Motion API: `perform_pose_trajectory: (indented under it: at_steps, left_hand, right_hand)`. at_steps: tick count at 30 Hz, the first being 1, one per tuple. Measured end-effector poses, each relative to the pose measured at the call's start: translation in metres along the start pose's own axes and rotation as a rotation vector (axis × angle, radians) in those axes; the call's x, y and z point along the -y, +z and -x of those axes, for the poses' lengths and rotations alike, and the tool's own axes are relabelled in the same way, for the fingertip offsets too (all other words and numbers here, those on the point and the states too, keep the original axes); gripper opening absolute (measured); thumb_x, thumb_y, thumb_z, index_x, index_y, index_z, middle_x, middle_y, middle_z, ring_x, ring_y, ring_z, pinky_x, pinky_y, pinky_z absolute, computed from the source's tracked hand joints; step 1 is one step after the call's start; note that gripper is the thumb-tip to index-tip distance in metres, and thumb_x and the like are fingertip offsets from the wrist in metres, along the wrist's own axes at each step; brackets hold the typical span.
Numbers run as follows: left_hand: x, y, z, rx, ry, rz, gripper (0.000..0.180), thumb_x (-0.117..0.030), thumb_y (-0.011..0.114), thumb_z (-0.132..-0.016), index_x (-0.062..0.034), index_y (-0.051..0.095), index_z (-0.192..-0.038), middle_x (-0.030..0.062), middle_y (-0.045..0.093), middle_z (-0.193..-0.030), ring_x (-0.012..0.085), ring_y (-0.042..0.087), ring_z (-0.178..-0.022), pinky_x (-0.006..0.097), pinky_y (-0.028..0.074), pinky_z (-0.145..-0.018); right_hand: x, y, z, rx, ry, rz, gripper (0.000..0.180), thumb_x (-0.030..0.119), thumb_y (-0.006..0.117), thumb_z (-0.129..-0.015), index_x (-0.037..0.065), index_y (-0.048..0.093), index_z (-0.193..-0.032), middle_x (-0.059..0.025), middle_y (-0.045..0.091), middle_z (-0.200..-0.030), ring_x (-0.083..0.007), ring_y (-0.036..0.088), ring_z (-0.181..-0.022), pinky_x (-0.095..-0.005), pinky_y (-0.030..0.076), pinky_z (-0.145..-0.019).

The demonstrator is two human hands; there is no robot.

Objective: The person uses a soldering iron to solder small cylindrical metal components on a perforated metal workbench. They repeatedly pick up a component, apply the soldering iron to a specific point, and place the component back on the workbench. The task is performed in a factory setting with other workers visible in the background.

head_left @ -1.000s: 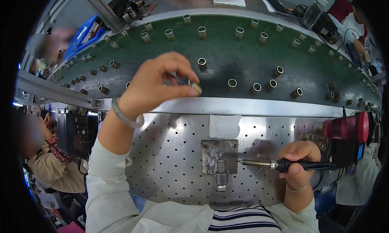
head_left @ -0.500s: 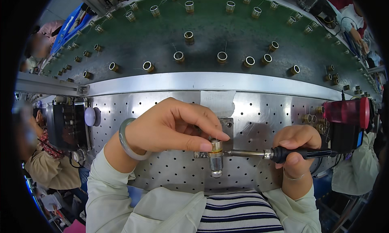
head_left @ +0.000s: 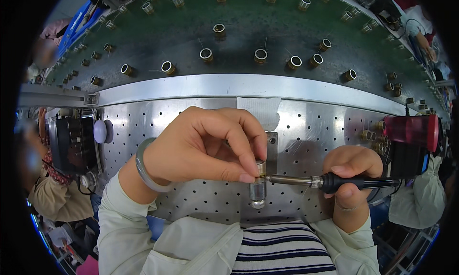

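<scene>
We see left hand pinching small brass cylinder btwn thumb & fingertips, seated atop metal post at centre of perforated steel plate. Right hand clenched round black-handled soldering iron, tip touching cylinder's base, or just beside it; contact hard to tell. More brass cylinders stand on green belt beyond rail. Red spool at right.

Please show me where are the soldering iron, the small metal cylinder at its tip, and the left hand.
soldering iron (head_left: 356,182), head view, on the black handle.
small metal cylinder (head_left: 260,168), head view, on its side below the fingertips.
left hand (head_left: 201,146), head view, on the back of the hand.
</scene>
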State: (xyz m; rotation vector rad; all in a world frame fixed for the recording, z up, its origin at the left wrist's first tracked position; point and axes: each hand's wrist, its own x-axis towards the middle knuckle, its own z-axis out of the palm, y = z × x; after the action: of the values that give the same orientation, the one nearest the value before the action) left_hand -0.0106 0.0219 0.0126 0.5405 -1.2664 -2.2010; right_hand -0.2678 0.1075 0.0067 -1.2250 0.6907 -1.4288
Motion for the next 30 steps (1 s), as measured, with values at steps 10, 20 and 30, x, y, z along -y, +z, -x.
perform_pose_trajectory:
  at_steps: [10,20,30]
  left_hand:
    - [0.0007,0.0002,0.0014,-0.012,0.028,-0.033,0.019,0.011,0.076,-0.061,-0.0016,0.070,-0.074,0.0181,0.059,-0.093,0.0206,0.061,-0.081,0.025,0.051,-0.071]
    - [-0.0042,0.0027,0.0021,-0.047,0.017,-0.123,0.017,0.007,0.075,-0.062,-0.0009,0.070,-0.076,0.0177,0.061,-0.090,0.0205,0.060,-0.079,0.027,0.049,-0.071]
    - [-0.0033,0.0086,0.0012,-0.121,0.043,-0.117,0.017,0.008,0.075,-0.062,-0.0003,0.070,-0.076,0.0145,0.063,-0.084,0.0205,0.061,-0.077,0.028,0.049,-0.069]
  right_hand:
    - [-0.0021,-0.0060,-0.0037,0.107,-0.060,0.058,0.031,-0.001,0.077,-0.065,-0.007,0.061,-0.091,-0.0159,0.062,-0.071,-0.0207,0.059,-0.054,-0.0263,0.045,-0.049]
    - [0.0005,-0.0027,-0.0023,0.023,-0.033,0.009,0.027,-0.002,0.075,-0.065,-0.008,0.061,-0.087,-0.0157,0.061,-0.067,-0.0209,0.057,-0.051,-0.0259,0.044,-0.048]
    - [0.0013,-0.0038,-0.0025,0.023,-0.017,0.053,0.028,-0.001,0.076,-0.063,-0.007,0.062,-0.085,-0.0159,0.062,-0.067,-0.0206,0.058,-0.052,-0.0260,0.044,-0.049]
